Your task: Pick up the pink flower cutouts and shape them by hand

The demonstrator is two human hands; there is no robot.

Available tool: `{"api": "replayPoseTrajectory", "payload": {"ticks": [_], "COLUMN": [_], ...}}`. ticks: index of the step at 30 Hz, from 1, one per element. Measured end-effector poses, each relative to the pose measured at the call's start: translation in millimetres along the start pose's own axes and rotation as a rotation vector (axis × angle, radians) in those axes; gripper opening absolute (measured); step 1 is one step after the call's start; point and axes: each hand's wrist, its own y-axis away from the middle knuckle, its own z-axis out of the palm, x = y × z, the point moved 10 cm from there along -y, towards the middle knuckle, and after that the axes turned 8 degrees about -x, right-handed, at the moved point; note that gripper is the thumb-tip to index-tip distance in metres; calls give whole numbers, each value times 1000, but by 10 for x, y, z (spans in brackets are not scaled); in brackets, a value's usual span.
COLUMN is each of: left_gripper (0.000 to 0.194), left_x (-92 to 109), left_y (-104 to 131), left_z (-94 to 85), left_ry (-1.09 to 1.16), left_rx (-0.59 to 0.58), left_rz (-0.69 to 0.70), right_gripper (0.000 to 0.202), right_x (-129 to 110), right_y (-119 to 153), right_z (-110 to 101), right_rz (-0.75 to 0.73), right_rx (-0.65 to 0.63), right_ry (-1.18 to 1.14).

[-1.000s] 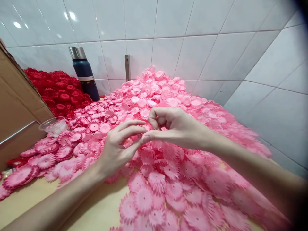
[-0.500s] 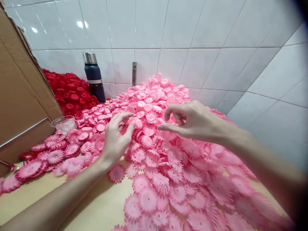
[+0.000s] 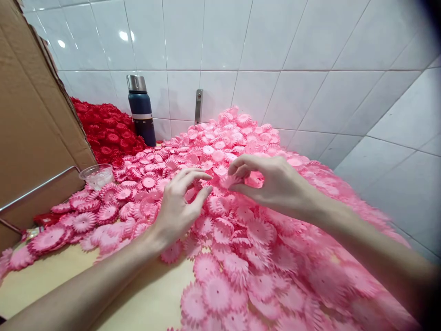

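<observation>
A large heap of pink scallop-edged flower discs (image 3: pixel 217 292), each with a tiny centre hole, spreads over the table. My right hand (image 3: pixel 272 181) is over the middle of the heap, thumb and fingers pinching a thin pink flower disc (image 3: pixel 226 181). Just left of it, my left hand (image 3: pixel 182 202) curves above the heap with its thumb and fingers apart. I see nothing held in its gap. The fingertips of both hands face each other, a short space between them.
A dark blue bottle (image 3: pixel 142 110) stands by the tiled wall (image 3: pixel 268 37), beside a red pile of similar flowers (image 3: pixel 106 131). A clear plastic cup (image 3: pixel 98 176) sits at the left, near a cardboard box (image 3: pixel 34 101). Pale tabletop (image 3: pixel 151 294) shows in front.
My right hand has closed its fingers on a pink flower disc. My left hand has moved right, nearer to it. The whole view has shifted slightly.
</observation>
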Motion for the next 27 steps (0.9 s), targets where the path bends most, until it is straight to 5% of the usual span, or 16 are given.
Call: {"api": "replayPoseTrajectory", "payload": {"ticks": [9,19,27], "left_gripper": [53,37,7], "left_x": [-43,-1,-62], "left_y": [70,123,141], "left_z": [116,48,147], "left_ry": [308,225,425], "left_rx": [-28,-8,-40], "left_rz": [-59,-65,-156], "right_gripper": [18,40,37], "right_x": [115,247,36], "right_y": [40,120,89], "right_z": [13,-287,-68], "right_rz": [128,293,165], "right_rx": [-87,59,-144], "right_ry": [-26,177,-30]}}
